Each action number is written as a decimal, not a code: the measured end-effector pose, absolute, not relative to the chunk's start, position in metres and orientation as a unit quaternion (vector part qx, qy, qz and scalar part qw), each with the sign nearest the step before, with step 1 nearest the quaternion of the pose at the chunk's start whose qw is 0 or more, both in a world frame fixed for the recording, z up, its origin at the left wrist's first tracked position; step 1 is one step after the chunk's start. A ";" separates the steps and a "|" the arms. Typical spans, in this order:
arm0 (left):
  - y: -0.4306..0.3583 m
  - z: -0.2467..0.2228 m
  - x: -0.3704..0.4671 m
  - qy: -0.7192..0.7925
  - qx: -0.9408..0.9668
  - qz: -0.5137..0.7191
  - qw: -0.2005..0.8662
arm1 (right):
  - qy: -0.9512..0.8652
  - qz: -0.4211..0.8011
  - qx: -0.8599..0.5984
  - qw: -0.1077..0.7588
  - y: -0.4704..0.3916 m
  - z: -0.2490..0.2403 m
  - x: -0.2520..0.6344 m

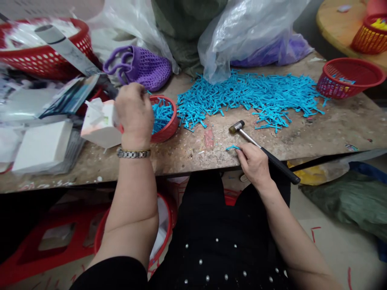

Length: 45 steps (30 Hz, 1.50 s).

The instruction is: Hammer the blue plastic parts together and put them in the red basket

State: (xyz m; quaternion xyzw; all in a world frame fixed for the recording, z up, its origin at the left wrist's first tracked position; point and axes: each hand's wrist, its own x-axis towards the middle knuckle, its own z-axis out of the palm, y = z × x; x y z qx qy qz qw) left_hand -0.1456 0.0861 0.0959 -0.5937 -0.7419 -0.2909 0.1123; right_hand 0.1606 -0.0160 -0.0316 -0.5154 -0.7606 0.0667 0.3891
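My right hand (255,164) pinches a small, thin blue plastic piece (232,148) between thumb and fingertips, just above the table's front part. Beside it lies a small hammer (252,139) with a two-faced head, a metal shaft and a black grip that sticks out past the table edge. My left hand (135,108), with a metal watch band on the wrist, is at the left rim of a red basket (171,131) of blue plastic pieces (161,114). Its fingers are curled; what they hold, if anything, is mostly hidden.
A wide heap of blue pieces (248,94) covers the table's back. A red basket (352,76) stands at the right, a purple net bag (148,66) behind my left hand. A tissue box (101,127), white stacks (42,147) and a large red basket (81,38) crowd the left.
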 end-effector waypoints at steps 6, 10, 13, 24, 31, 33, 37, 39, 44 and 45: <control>0.053 0.086 -0.123 -0.637 -0.679 -0.358 0.073 | -0.749 0.114 -0.511 0.407 -0.015 -0.027 0.160; 0.031 0.055 -0.065 -0.491 -0.769 -0.380 -0.154 | -0.735 0.158 -0.505 0.424 -0.016 -0.017 0.161; 0.021 0.034 -0.033 -0.417 -0.783 -0.356 -0.295 | -0.736 0.182 -0.497 0.422 -0.019 -0.008 0.164; 0.013 0.025 -0.010 -0.392 -0.707 -0.339 -0.480 | -0.760 0.235 -0.503 0.340 -0.014 0.015 0.184; 0.021 0.027 0.000 -0.397 -0.639 -0.345 -0.562 | -0.756 0.231 -0.515 0.331 -0.005 0.028 0.194; 0.024 0.026 0.000 -0.412 -0.617 -0.346 -0.575 | -0.743 0.215 -0.539 0.333 0.000 0.028 0.204; 0.030 0.019 -0.002 -0.438 -0.574 -0.361 -0.590 | -0.728 0.136 -0.596 0.310 0.016 0.023 0.232; 0.033 0.016 -0.002 -0.442 -0.562 -0.370 -0.594 | -0.730 0.089 -0.622 0.267 0.026 0.020 0.244; 0.037 0.013 0.001 -0.443 -0.537 -0.384 -0.606 | -0.728 0.016 -0.668 0.154 0.048 0.018 0.255; 0.037 0.013 0.002 -0.446 -0.533 -0.384 -0.608 | -0.725 0.010 -0.676 0.131 0.051 0.018 0.254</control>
